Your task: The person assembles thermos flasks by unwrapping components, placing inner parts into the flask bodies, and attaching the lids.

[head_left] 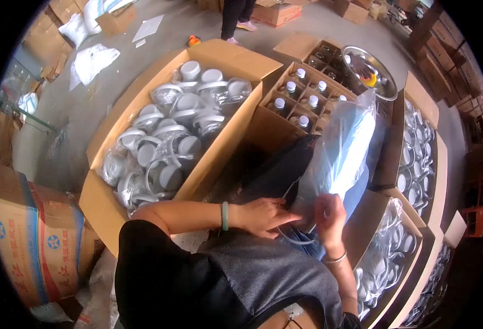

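A long, pale-blue bottle-shaped thing in clear plastic wrap (337, 148) lies slanted over my lap, its near end towards me. My right hand (330, 217) is closed at that near end, fingers curled in; what exactly they pinch is hidden. My left hand (264, 217), with a green bangle at the wrist, reaches in from the other side, index finger stretched out and the others bent around the near end. A thin, pale handle loop (296, 240) curves out below both hands.
Left stands an open carton (101, 205) of bagged grey lids with handles. Ahead is a divided carton (260, 129) of white-capped bottles, with a metal basin (389, 90) beyond. More cartons of grey-lidded pieces (417, 159) line the right. Another person's legs (236, 19) are at the back.
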The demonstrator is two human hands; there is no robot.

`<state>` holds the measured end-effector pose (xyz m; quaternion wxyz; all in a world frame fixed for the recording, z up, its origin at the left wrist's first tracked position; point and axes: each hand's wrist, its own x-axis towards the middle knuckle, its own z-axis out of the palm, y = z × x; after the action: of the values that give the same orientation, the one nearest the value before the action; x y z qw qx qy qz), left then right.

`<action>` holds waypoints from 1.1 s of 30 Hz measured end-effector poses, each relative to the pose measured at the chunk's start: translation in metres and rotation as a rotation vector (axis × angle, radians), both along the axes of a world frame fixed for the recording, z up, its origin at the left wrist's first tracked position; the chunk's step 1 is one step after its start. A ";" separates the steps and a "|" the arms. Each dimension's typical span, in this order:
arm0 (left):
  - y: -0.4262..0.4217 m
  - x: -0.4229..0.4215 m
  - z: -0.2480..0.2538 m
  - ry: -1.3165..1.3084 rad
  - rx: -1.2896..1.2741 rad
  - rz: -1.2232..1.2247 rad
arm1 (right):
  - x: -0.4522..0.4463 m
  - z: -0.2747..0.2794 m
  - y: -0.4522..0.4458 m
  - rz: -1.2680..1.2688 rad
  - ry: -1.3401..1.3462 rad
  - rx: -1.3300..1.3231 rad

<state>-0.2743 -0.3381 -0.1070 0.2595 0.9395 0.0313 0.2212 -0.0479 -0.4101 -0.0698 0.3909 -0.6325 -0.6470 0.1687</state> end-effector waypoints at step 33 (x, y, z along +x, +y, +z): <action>0.105 0.111 0.208 -0.253 0.123 0.088 | 0.032 0.170 0.087 -0.193 0.469 0.668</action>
<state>-0.1635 -0.2336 0.1010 0.1933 0.9161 0.0260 0.3504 -0.0162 -0.3232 0.0997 0.7254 -0.4731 -0.4973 0.0518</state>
